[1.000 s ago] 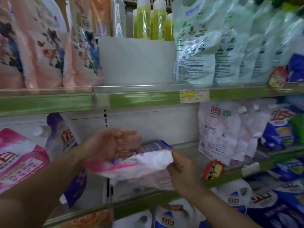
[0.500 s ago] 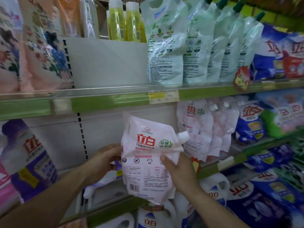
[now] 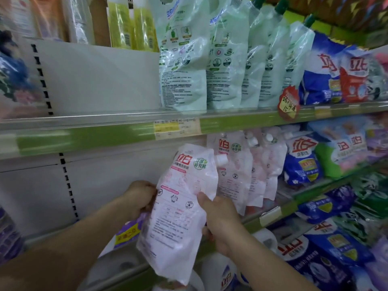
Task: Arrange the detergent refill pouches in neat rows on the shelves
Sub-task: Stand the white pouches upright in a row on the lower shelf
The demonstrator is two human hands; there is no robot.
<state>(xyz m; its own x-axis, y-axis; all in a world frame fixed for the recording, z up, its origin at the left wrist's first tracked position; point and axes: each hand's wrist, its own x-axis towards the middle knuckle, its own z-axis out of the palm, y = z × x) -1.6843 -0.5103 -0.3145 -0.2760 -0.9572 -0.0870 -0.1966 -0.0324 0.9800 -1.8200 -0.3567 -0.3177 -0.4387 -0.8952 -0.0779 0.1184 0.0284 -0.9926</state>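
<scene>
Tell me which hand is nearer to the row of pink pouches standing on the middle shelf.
Right. The right hand grips the held pouch just left of the pink pouch row; the left hand holds its far edge, farther left.

glossy crinkled plastic pouch [image 3: 180, 206], smooth white shelf backing [image 3: 100, 76]

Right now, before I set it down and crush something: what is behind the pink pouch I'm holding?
Behind the pink pouch, a purple pouch lies flat, peeking out by your left hand. The rest of the middle shelf behind it is covered.

yellow-green bottles [image 3: 134, 24] top left; red price tag [image 3: 288, 102]; yellow shelf label [image 3: 176, 128]
</scene>
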